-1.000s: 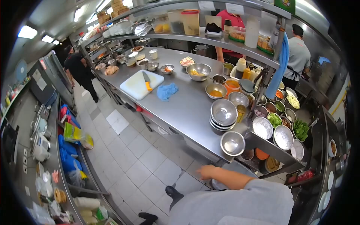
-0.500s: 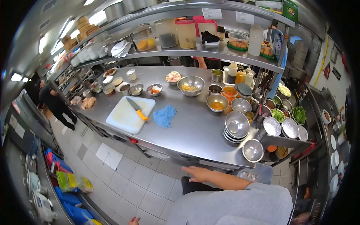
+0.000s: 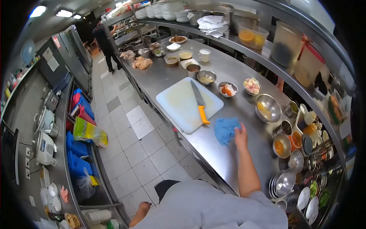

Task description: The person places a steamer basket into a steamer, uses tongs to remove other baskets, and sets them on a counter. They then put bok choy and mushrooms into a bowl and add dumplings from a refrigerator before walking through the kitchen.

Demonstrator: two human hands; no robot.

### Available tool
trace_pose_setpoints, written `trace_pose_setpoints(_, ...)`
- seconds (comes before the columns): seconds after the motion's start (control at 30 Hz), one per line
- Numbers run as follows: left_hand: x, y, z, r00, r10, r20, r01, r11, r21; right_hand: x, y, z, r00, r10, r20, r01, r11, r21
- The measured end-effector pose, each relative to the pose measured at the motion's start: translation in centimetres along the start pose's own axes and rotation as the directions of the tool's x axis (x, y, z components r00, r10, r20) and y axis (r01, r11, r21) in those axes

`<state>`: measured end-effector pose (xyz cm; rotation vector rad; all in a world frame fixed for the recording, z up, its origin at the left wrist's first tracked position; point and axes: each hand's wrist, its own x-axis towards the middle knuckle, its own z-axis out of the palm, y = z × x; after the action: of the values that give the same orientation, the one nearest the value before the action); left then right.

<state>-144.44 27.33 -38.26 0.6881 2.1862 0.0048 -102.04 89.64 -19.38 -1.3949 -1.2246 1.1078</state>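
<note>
My right hand (image 3: 241, 137) is at the near right edge of a crumpled blue cloth (image 3: 225, 131), with the cloth's edge between thumb and fingers. The cloth lies on the steel counter (image 3: 244, 175). Just left of it is a white cutting board (image 3: 175, 103), bearing a knife (image 3: 199, 102) with an orange handle, whose handle end points toward me. Low beside my body, over the floor, my left hand (image 3: 144, 208) hangs with its fingers curled in. I see nothing in it.
Small bowls and tubs line the counter behind the board, among them a steel bowl (image 3: 268, 108) with yellow bits. Stacked steel bowls (image 3: 284, 183) stand at the right. A shelf (image 3: 251, 44) overhangs the back. Down the aisle stands a person in dark clothes (image 3: 105, 42).
My view has swung left and the counter appears closer. My right hand has moved from before the counter's front edge onto the blue cloth. The board and knife keep their places.
</note>
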Motion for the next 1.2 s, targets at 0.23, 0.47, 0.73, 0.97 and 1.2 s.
trace_pose_setpoints(0.23, 15.4, 2.8, -3.9, 0.880, 0.461, 0.113, -0.470, 0.880, 0.074, 1.1, 4.7, 9.6, 0.854, -0.447, 0.265, 0.459, 0.411, -0.787)
trace_pose_setpoints(0.47, 25.6, 17.0, -14.9, 0.870, 0.428, 0.245, -0.432, 0.901, -0.040, -4.8, 1.9, 4.2, 0.947, -0.313, 0.069, 0.266, 0.649, -0.712)
trace_pose_setpoints(0.73, 32.6, 22.5, -23.1, 0.844, 0.431, 0.318, -0.457, 0.889, 0.008, -17.5, 3.0, 3.9, 0.985, -0.167, -0.036, 0.106, 0.765, -0.635)
trace_pose_setpoints(0.97, 37.1, 24.2, -24.8, 0.727, 0.530, 0.436, -0.621, 0.779, 0.087, -35.9, 1.0, 0.9, 0.857, -0.039, -0.514, -0.452, 0.420, -0.787)
trace_pose_setpoints(1.2, 32.1, 27.9, -20.1, 0.441, 0.646, 0.623, -0.751, 0.646, -0.138, -45.8, 0.3, -6.4, 0.605, -0.105, -0.789, -0.674, 0.460, -0.578)
